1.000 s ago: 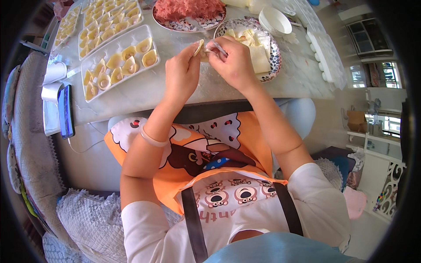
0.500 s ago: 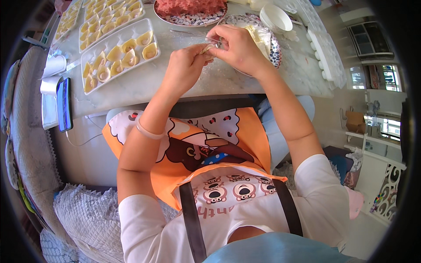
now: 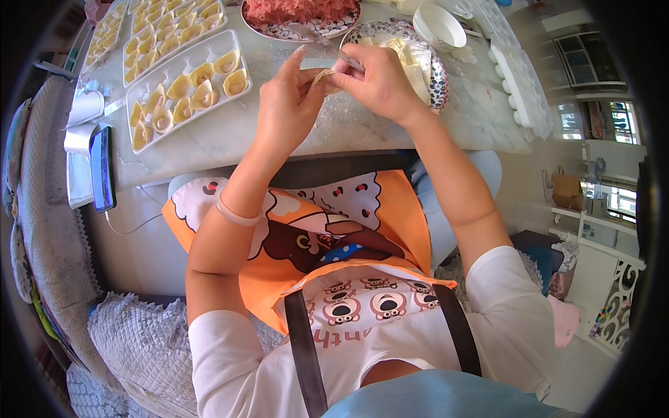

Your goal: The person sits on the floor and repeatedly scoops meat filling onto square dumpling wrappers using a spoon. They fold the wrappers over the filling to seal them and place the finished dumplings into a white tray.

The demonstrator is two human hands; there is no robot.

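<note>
Above the table, my left hand [image 3: 289,101] pinches a pale yellow wonton [image 3: 323,75], its thumb and fingers closed on the folded wrapper. My right hand [image 3: 380,80] meets it from the other side, fingertips pressed to the same wonton. A thin silvery utensil [image 3: 353,63] sticks out of the right hand's grip toward the meat plate; its exact kind is unclear. Beyond the hands is a patterned plate of pink minced filling [image 3: 300,12]. Pale wrappers [image 3: 416,70] lie on a patterned plate [image 3: 439,87] beside my right hand.
White compartment trays [image 3: 143,145] of shaped wontons stand at the left of the marble table [image 3: 209,150]. A white bowl [image 3: 439,28] and a white plastic tray [image 3: 519,90] are at the right. A phone [image 3: 102,167] with a cable stands at the left edge.
My left hand has opened out a little, its index finger now raised, and shifted slightly left. The utensil shows more clearly, tilted toward the filling. The wonton stays between both hands.
</note>
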